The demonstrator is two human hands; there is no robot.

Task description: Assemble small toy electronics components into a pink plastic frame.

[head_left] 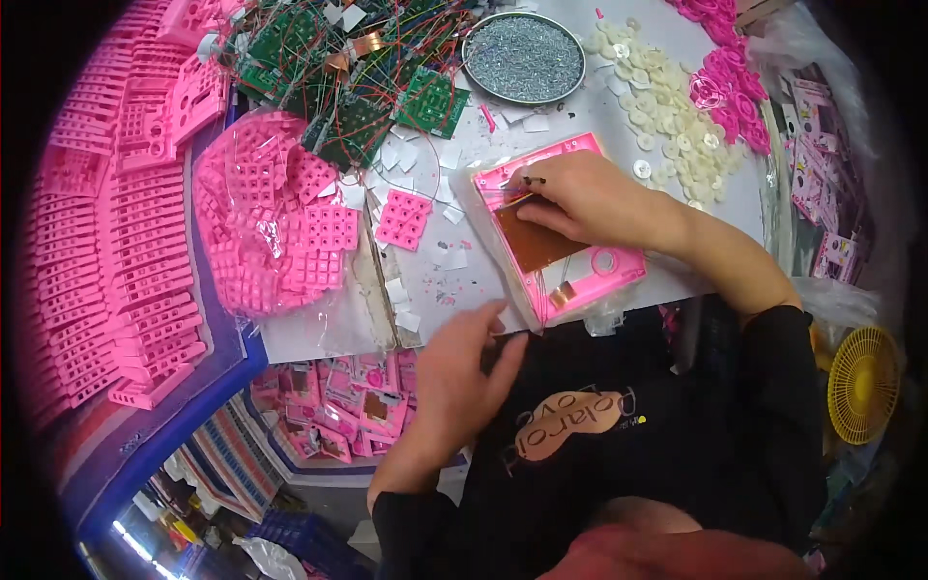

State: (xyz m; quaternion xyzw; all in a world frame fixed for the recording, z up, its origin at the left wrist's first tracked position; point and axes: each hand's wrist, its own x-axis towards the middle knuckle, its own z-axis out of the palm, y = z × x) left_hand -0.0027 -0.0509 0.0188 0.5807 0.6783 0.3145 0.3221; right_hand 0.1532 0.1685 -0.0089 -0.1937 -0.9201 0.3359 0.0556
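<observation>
Head camera: a worker's right hand (590,198) is resting over an open pink casing (623,269), which is lying mid-picture on a cluttered bench (435,275). Its fingers are standing close together at the casing's 10 o'clock corner, beside small dark bits; whether they are gripping anything, one cannot tell. The left hand (464,367), fingers spread and holding nothing, is hanging apart from the casing at its 7 o'clock. A brown panel (541,242) is lying inside the casing, with a coppery piece (562,294) showing toward 6 o'clock.

Trouble could be coming from several sides: with only one hand over it, the casing could be skidding under an uneven push, leaving the panel tilted. At 10 o'clock, wires tangling across green circuit boards (435,101) could be snagging a finger, while paper scraps (398,153) lying nearby could be slipping inside and getting trapped.
</observation>
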